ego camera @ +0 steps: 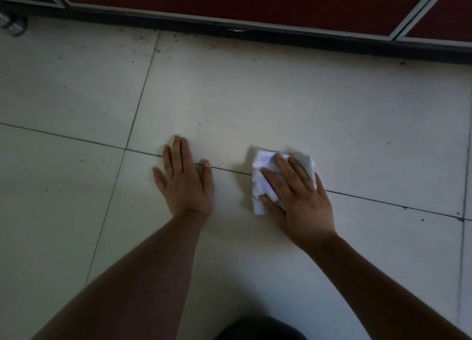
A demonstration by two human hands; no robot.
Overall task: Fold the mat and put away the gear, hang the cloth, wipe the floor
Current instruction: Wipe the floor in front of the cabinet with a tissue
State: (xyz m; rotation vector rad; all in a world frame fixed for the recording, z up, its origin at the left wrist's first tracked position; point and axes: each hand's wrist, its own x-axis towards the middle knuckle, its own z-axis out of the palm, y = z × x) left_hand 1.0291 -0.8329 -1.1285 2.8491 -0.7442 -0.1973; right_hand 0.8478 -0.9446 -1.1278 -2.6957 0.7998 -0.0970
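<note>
A folded white wipe [261, 184] lies on the pale tiled floor [255, 97], right of centre. My right hand [296, 199] presses flat on top of the wipe, fingers spread over it, covering its right half. My left hand [185, 178] rests palm down on the bare floor about a hand's width to the left of the wipe, fingers apart and holding nothing. Both forearms reach in from the bottom of the view.
A dark red cabinet front [255, 0] with grey trim and a black plinth runs along the far edge. Dark specks of dirt [158, 50] dot the tiles near the plinth. A metal fitting [12, 24] sits at the far left. Dark clothing [258, 329] shows at the bottom.
</note>
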